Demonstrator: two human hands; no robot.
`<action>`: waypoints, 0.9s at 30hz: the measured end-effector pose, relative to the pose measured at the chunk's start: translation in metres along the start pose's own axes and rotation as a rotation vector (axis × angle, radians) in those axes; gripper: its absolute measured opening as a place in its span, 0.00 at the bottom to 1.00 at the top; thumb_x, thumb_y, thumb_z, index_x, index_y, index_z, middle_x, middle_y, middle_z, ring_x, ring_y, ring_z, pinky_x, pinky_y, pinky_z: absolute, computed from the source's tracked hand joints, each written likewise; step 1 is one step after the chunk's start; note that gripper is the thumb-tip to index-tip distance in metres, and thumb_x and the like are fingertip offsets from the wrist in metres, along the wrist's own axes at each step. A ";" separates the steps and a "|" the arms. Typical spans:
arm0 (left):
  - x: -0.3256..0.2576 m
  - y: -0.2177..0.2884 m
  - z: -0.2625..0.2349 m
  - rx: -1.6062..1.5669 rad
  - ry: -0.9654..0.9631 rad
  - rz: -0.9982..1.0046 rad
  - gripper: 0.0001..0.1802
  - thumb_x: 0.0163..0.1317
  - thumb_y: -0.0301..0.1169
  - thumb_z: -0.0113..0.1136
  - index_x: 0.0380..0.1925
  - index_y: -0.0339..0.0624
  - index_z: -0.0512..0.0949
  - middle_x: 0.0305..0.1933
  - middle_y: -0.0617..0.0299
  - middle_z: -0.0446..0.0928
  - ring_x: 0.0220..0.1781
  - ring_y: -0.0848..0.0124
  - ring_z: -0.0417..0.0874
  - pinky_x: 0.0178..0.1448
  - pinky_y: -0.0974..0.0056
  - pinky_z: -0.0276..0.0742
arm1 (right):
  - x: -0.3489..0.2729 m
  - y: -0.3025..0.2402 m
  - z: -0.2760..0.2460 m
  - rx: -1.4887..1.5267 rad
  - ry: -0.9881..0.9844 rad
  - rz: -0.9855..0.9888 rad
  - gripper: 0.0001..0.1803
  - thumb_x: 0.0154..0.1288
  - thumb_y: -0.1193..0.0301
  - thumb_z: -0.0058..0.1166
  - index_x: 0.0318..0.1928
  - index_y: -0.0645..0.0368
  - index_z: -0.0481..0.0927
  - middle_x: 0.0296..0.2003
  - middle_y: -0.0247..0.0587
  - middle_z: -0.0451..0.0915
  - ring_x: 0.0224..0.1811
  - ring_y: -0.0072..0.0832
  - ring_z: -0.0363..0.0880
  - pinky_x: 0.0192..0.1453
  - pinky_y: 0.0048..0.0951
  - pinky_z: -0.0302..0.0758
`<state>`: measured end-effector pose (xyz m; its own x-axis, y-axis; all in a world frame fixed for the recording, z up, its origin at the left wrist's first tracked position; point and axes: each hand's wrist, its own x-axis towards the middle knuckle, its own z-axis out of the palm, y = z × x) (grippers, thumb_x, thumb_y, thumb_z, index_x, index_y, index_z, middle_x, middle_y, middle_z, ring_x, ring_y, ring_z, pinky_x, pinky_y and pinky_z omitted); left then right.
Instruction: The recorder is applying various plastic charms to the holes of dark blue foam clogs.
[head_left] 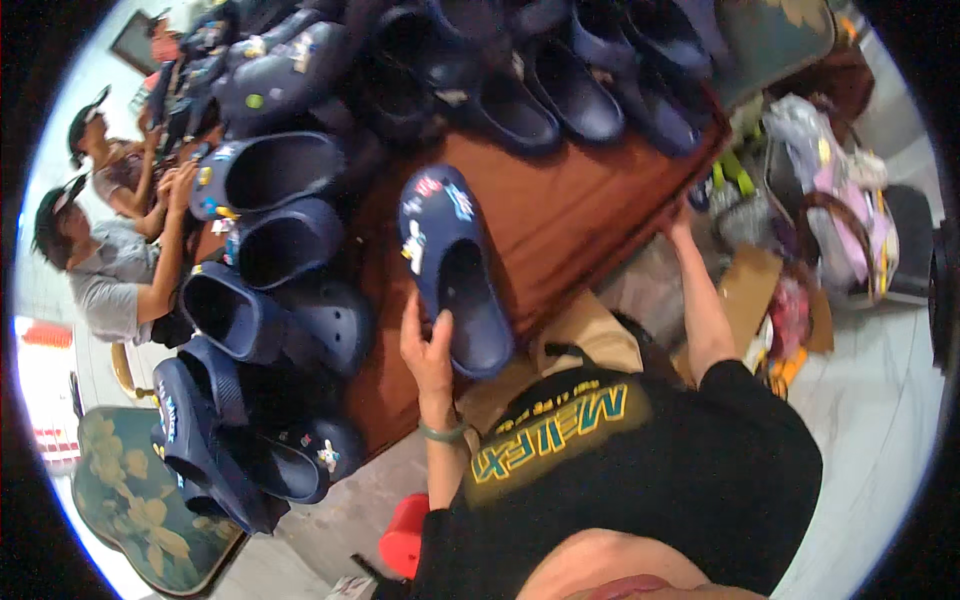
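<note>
A navy clog [455, 225] with coloured charms on its toe is raised above the brown tablecloth, toe pointing away from me. My left hand [430, 350] is closed on its heel end, the thumb along the left rim. A green band circles that wrist. Farther right, my right hand [678, 218] is at the right edge of the brown-covered table [560, 215], apart from the clog. Its fingers are small and blurred there, so what they touch cannot be made out.
Several navy clogs [580, 90] crowd the table's far side, and more [290, 240] are along its left. Two people [120, 260] work at the far left. Right of the table are an open cardboard box [750, 285] and a chair heaped with bags [835, 215]. A red stool [405, 535] stands below.
</note>
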<state>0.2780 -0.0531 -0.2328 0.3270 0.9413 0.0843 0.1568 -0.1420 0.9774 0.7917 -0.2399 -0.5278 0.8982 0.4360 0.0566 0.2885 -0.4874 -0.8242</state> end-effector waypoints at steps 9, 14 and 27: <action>0.001 0.000 0.001 -0.150 -0.062 -0.023 0.28 0.64 0.27 0.58 0.63 0.29 0.67 0.59 0.54 0.74 0.57 0.68 0.76 0.63 0.64 0.68 | -0.073 -0.114 -0.050 0.310 0.056 0.229 0.55 0.34 0.65 0.80 0.64 0.63 0.61 0.53 0.46 0.76 0.56 0.38 0.75 0.62 0.36 0.71; -0.001 0.001 0.007 -0.116 -0.022 0.021 0.26 0.65 0.30 0.56 0.61 0.28 0.70 0.53 0.55 0.78 0.50 0.70 0.78 0.57 0.66 0.73 | -0.086 -0.098 -0.054 0.325 0.051 0.065 0.53 0.35 0.70 0.78 0.64 0.61 0.61 0.56 0.45 0.74 0.56 0.40 0.74 0.59 0.36 0.73; 0.000 -0.003 0.007 -0.200 -0.041 -0.072 0.25 0.65 0.29 0.57 0.61 0.31 0.70 0.53 0.55 0.78 0.51 0.70 0.78 0.58 0.66 0.72 | -0.183 -0.131 -0.055 0.104 0.201 0.167 0.47 0.38 0.73 0.73 0.61 0.63 0.62 0.51 0.48 0.75 0.54 0.38 0.75 0.61 0.36 0.70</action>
<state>0.2839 -0.0548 -0.2368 0.3597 0.9330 0.0086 -0.0054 -0.0071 1.0000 0.6077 -0.2970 -0.3991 0.9811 0.1929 0.0172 0.1049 -0.4546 -0.8845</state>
